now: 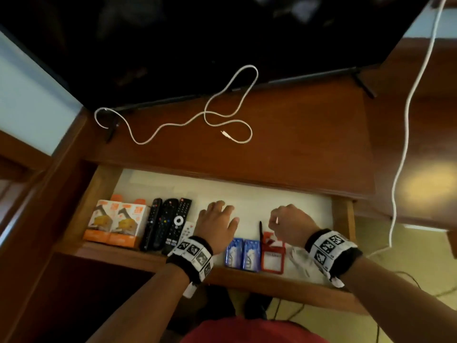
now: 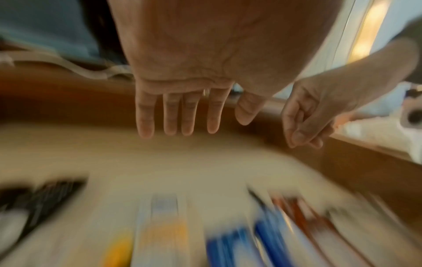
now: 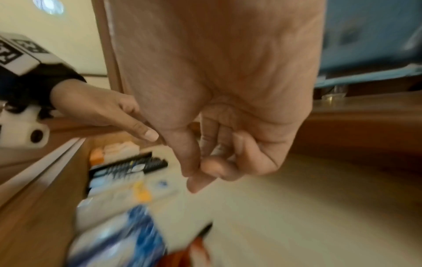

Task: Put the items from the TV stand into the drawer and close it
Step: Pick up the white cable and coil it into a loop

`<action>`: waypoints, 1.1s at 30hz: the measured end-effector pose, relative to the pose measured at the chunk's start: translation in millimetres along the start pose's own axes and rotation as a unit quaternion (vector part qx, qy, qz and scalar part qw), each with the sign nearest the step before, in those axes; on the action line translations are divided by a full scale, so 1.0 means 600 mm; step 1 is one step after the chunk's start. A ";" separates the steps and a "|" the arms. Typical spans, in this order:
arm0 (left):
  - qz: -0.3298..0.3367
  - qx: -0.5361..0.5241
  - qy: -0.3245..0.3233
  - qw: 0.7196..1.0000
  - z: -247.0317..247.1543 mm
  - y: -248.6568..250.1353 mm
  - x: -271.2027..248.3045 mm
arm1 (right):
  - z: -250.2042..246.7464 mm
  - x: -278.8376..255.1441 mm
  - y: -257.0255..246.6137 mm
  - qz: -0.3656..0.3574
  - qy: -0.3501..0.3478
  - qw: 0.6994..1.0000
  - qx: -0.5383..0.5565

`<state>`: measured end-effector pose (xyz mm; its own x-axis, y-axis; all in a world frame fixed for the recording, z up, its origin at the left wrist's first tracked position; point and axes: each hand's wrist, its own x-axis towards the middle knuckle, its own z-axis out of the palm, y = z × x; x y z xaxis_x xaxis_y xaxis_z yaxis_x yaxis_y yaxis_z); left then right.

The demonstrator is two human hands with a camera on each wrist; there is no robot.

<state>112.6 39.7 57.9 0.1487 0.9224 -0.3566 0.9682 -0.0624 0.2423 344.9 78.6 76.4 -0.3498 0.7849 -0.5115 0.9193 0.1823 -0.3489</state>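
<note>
The drawer stands pulled out, lined in white. In it lie two orange boxes, three black remotes, a white remote, two blue packs, a black pen, a red badge holder and a clear plastic bag. A loose white cable lies on the TV stand top. My left hand hovers over the drawer with straight fingers, empty. My right hand hangs above the pen with fingers curled, thumb against forefinger, holding nothing.
The black TV stands at the back of the stand, its feet near the cable. Another white cable hangs down at the right. The back half of the drawer liner is bare. Both wrist views are motion-blurred.
</note>
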 end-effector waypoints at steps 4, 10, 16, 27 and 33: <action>0.008 0.001 0.109 0.994 -0.112 -0.029 0.078 | -0.117 0.056 -0.057 -0.031 0.131 0.990 0.035; -0.074 0.033 0.061 0.995 -0.167 -0.107 0.198 | -0.234 0.194 -0.131 -0.067 0.231 0.969 0.055; -0.087 0.063 0.057 0.993 -0.130 -0.145 0.250 | -0.230 0.301 -0.161 -0.063 0.111 0.989 -0.079; -0.077 0.075 0.092 0.990 -0.118 -0.150 0.258 | -0.176 0.308 -0.139 -0.058 0.182 0.976 -0.104; -0.075 0.015 0.022 0.997 -0.159 -0.141 0.243 | -0.144 0.207 -0.133 -0.062 0.178 0.981 -0.053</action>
<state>32.9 216.1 71.6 -0.0072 0.9377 -0.3473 0.9846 0.0672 0.1612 243.5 212.3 108.5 -0.3916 0.9066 -0.1575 0.8943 0.3347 -0.2970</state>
